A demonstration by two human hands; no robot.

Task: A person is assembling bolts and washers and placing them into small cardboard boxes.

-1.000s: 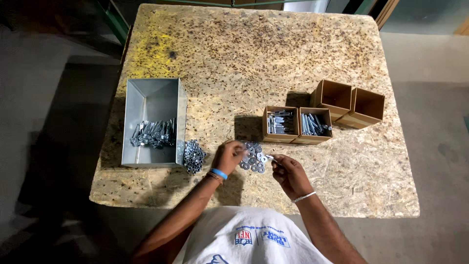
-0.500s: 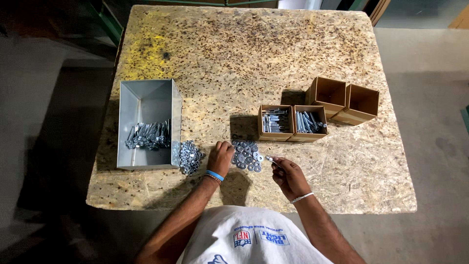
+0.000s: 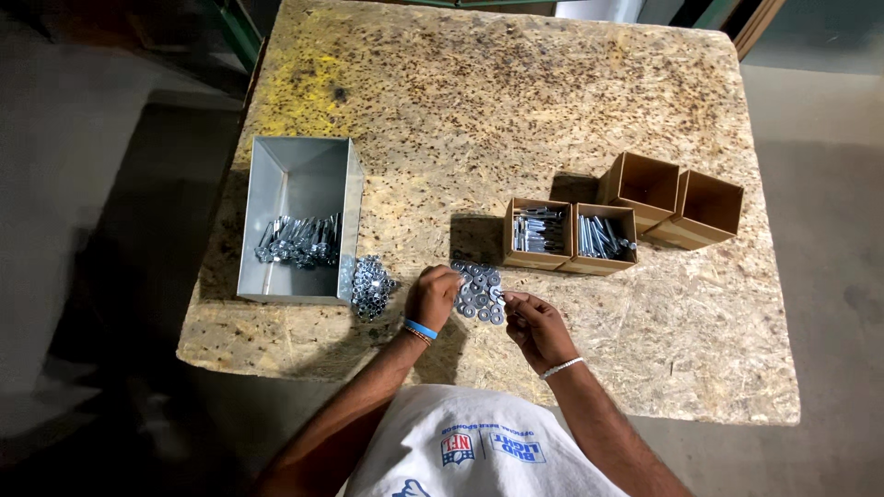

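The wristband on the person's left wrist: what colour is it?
Blue. The wristband shows best in the head view, just behind the left hand.

Both hands at washer pile [image 3: 479, 290] on chipboard table [image 3: 552, 110]: left hand [image 3: 433, 296] on it, right hand [image 3: 534, 324] pinching one washer; nuts [image 3: 370, 285] beside metal bin [image 3: 299, 221].

Four small brown cardboard boxes [image 3: 619, 217] stand open right of a grey metal bin [image 3: 299, 184].

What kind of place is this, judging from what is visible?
Probably a workshop or assembly bench: a rough chipboard table, a metal bin of bolts, small cardboard boxes, and a pile of washers at the hands.
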